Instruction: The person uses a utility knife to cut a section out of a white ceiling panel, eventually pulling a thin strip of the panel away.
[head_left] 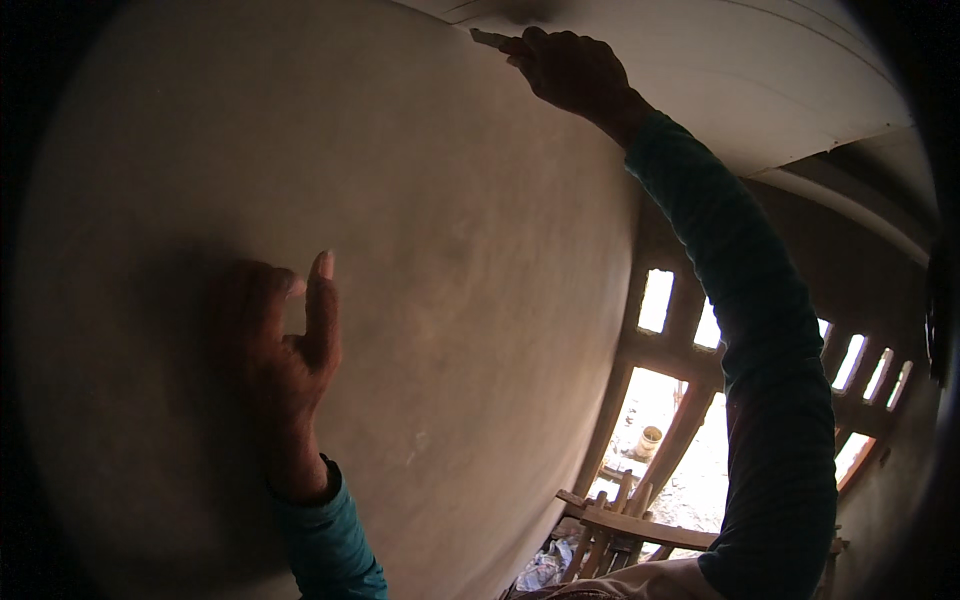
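Note:
A plain grey-brown wall [450, 250] fills the left and middle of the view. My right hand [580, 75] is raised high, closed around a small flat grey-green piece [488, 38]. That piece sticks out to the left, at the line where the wall meets the pale ceiling [760, 80]. Most of it is hidden in my fist, so its kind is unclear. Lower and to the left, my left hand [285, 340] is at the wall, with its thumb stretched up apart from the bent fingers. Nothing shows in it; its far fingers are in shadow.
To the right, bright window openings [640, 420] stand in a dark frame, below a row of small vent slots [656, 300]. A wooden trestle [640, 525] stands below them, beside crumpled plastic [545, 565]. Outside lies a pale bucket [650, 440].

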